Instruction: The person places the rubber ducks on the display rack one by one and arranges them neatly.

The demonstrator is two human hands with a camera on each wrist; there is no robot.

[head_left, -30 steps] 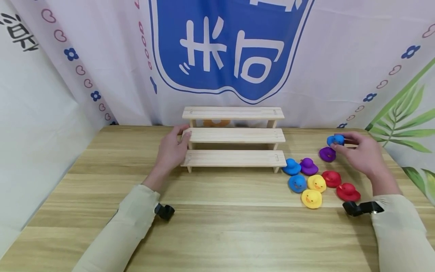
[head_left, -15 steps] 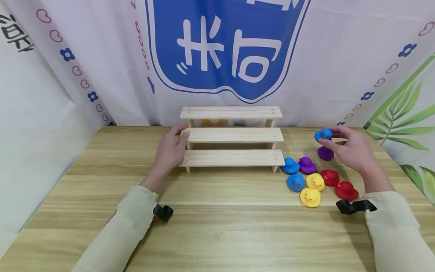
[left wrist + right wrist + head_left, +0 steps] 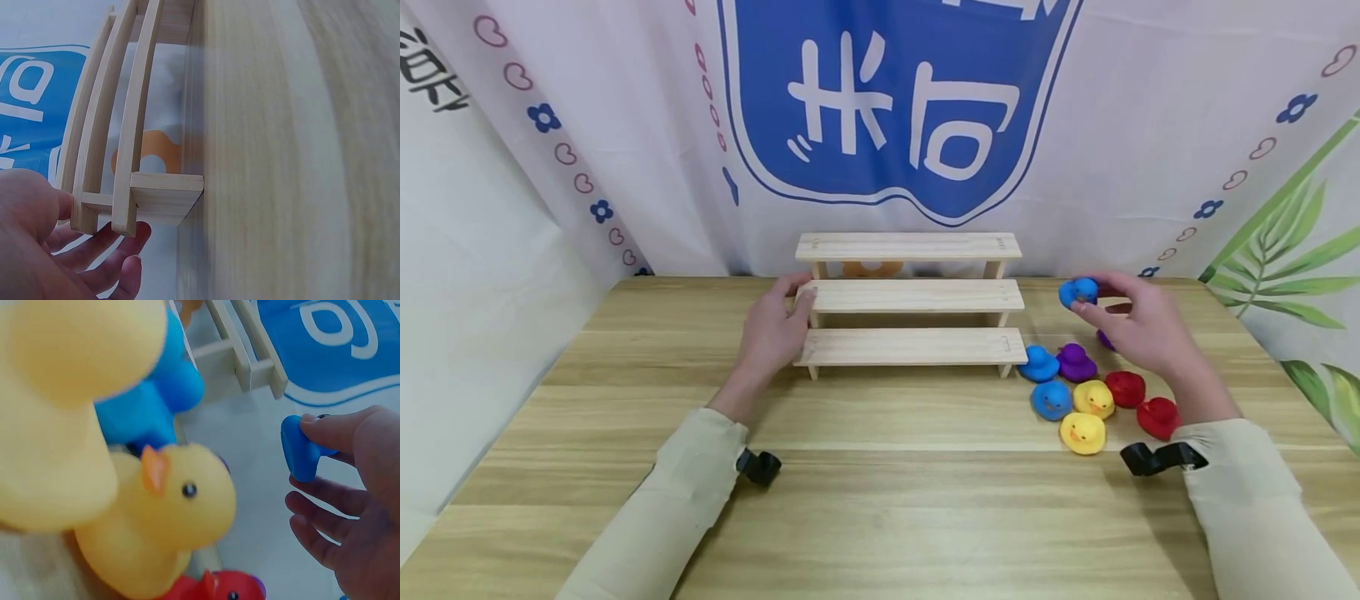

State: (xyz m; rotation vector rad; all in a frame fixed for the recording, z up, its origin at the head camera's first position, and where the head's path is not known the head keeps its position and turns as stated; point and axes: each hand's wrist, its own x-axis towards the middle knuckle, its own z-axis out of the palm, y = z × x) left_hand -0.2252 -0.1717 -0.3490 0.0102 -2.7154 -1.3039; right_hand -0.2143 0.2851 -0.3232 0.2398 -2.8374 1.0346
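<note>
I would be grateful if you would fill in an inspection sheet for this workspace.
Surface: light wood-grain table.
Job's things: three-tier wooden stand, upright; one blue duck raised above the table; to the stand's right lie two more blue ducks, two yellow ducks, two red ducks and two purple ducks, one mostly hidden by the right hand.
Clutter: nothing seen.
Hands: left hand grips the stand's left end; right hand pinches the raised blue duck.
Cables: nothing seen.
Surroundings: white cloth backdrop with a blue emblem behind the table; green leaf print at right.
</note>
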